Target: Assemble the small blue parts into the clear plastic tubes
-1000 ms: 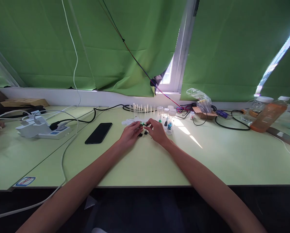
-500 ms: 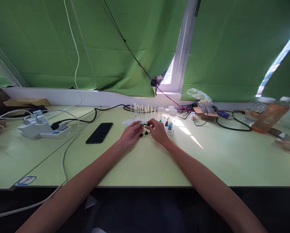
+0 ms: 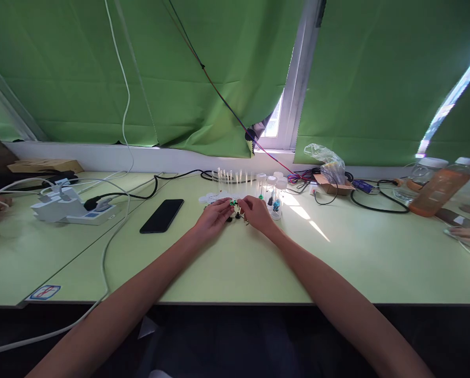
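A small green part [image 3: 233, 202] is pinched in the fingertips of my left hand [image 3: 213, 216]. My right hand [image 3: 257, 213] is closed at the right end of this part, thumb and forefinger together; whatever lies between them is too small to make out. Just below the fingers, small black pieces [image 3: 237, 216] rest on the table. Behind my hands stand several clear open tubes [image 3: 237, 181] in a row, with white round caps [image 3: 208, 198] lying to their left. Close by my right hand are capped clear vials [image 3: 276, 202] holding green, black and blue bits.
A black phone [image 3: 161, 216] lies left of my forearm. Further left, a white power strip [image 3: 75, 209] trails cables, one crossing the table edge. At right are a small cardboard box [image 3: 333, 186], an orange-filled bottle [image 3: 439, 188] and another person's hand [image 3: 469, 233].
My right fingertips have shifted slightly on the green part, and the black piece seen between them earlier no longer shows. At far right, the other person's hand has moved.
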`<state>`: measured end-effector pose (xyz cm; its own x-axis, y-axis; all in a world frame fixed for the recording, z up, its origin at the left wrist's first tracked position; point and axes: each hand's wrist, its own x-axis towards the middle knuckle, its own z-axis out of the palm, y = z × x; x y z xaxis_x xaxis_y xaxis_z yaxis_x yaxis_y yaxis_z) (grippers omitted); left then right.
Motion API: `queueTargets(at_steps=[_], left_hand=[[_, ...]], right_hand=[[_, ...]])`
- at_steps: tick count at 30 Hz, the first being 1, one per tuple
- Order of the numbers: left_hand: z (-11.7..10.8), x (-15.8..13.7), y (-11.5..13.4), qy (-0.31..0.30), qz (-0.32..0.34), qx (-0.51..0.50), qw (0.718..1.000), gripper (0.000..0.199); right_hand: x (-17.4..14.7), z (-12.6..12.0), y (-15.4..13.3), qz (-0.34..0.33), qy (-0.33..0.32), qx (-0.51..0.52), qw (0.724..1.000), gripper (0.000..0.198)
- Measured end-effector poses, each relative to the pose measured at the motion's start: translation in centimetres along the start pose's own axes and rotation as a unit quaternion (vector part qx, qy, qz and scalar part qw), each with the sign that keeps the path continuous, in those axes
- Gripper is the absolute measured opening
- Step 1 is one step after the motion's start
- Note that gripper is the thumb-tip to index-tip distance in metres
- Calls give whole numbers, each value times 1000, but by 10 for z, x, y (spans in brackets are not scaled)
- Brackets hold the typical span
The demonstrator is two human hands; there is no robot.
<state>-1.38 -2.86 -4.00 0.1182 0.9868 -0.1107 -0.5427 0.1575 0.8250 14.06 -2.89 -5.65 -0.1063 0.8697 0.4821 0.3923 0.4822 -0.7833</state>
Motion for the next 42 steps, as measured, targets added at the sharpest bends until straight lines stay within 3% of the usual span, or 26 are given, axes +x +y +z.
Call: queueTargets(at_steps=[10,21,32,42], left_hand=[[3,-2,-1,16,-10,14,1000,17],[-3,4,-7,-7,4,14,1000,13],[0,1,-5,36,19,5,999,11],[5,-3,-4,45,9,17,999,14]], right_hand=[[1,-1,-1,55,-6,-27,998,54],[2,3,6,100,-21,86,991,58],[4,3,7,60,4,185,981,33],[4,3,6,65,-1,176,982,20]])
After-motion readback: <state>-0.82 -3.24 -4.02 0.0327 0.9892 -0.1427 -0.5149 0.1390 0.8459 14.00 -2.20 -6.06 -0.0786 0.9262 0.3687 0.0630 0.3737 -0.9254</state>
